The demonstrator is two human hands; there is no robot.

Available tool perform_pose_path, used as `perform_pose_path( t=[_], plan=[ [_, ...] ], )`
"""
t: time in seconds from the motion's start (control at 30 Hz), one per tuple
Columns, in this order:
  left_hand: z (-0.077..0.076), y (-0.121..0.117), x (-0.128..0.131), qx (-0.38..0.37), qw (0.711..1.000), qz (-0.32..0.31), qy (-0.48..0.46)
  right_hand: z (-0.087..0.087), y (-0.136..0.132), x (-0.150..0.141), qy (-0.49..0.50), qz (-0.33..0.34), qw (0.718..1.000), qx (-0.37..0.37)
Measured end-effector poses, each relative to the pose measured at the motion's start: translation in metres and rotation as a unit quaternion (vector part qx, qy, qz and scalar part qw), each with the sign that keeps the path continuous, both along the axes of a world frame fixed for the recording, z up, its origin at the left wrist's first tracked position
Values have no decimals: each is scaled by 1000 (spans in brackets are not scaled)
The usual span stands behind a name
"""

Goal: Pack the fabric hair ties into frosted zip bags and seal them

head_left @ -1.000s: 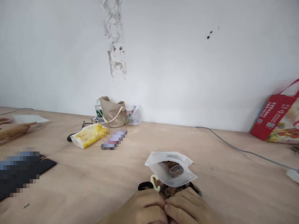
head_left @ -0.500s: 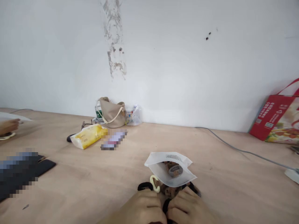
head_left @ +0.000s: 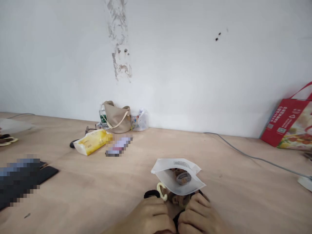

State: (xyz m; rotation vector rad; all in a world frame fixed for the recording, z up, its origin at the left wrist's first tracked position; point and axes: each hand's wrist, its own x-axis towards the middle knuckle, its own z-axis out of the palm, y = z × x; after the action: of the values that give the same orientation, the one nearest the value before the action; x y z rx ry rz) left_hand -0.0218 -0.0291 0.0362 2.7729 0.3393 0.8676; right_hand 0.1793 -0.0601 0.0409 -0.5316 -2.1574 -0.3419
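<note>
At the bottom edge of the head view my left hand point(head_left: 152, 217) and my right hand point(head_left: 197, 216) sit side by side, fingers curled. Between them they grip a black hair tie point(head_left: 177, 217). Just beyond my knuckles lies a small heap of hair ties point(head_left: 179, 199), with a black loop point(head_left: 150, 194) and a pale yellow one point(head_left: 160, 189) at its left. A frosted white pouch point(head_left: 177, 175) rests behind the heap, and a brown-grey scrunchie point(head_left: 182, 177) shows through it.
The wooden table point(head_left: 97, 188) runs to a white wall. A beige bag point(head_left: 117, 118), a yellow tissue pack point(head_left: 92, 141), a dark phone point(head_left: 47, 174), a grey cable point(head_left: 253, 157) and a red shopping bag point(head_left: 287, 125) lie around. Hair ties point(head_left: 6, 140) sit at far left.
My hands have parted slightly and a black hair tie now shows between them. The other person's hand at the far left has drawn out of view.
</note>
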Motion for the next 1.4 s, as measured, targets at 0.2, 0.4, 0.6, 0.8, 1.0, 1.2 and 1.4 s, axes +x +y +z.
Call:
perform_pose_path(
  t=[0.2, 0.4, 0.6, 0.8, 1.0, 1.2, 1.4],
  plan=[
    [10, -5, -2, -9, 1000, 5, 24, 7, -3, 11, 31, -34, 999, 7],
    [12, -8, -2, -32, 998, 7, 58, -8, 0, 20, 23, -62, 997, -26],
    [7, -7, -2, -33, 996, 27, 77, -9, 4, 14, 11, -87, 995, -42],
    [1, 0, -4, 20, 998, 51, 40, -14, 5, 5, 34, -26, 999, -27],
    [5, -3, -5, -27, 985, 106, 131, -29, 9, 2, 13, 4, 996, -86],
    [-25, 9, -7, 7, 992, 89, 87, -26, 9, 5, -6, 9, 994, -107],
    [-34, 14, -10, 29, 983, 164, 84, -37, 13, 7, -48, -5, 993, -104]
  ],
)
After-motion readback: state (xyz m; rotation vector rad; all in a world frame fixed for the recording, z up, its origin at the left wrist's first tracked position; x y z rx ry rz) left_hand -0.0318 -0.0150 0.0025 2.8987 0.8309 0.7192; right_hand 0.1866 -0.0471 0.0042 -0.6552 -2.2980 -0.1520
